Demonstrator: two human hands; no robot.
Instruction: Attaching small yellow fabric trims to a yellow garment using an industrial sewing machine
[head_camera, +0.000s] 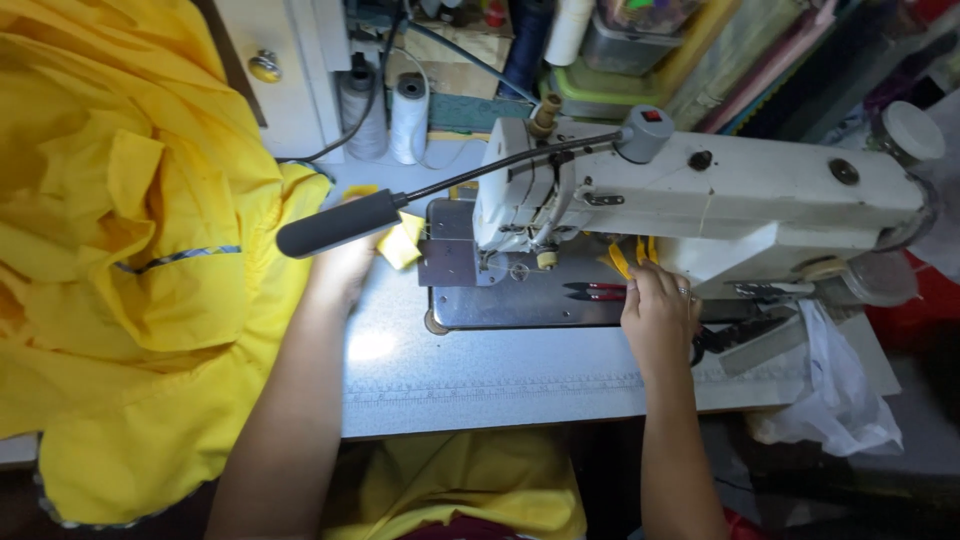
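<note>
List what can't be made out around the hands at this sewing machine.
- Left hand: fingers hidden behind the lamp head, head view; grip on the small yellow piece unclear.
- Right hand: fingertips hidden under the machine arm.
- Needle: too small, shadowed.
- Yellow garment: cut off by the left edge.

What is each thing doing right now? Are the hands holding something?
Left hand: resting on a small yellow fabric piece.
Right hand: fingers closed on yellow-handled snips.
Red-handled snips: lying shut on the metal plate.
Yellow garment: bunched up, lying at the left.
Thread spools: standing upright.
</note>
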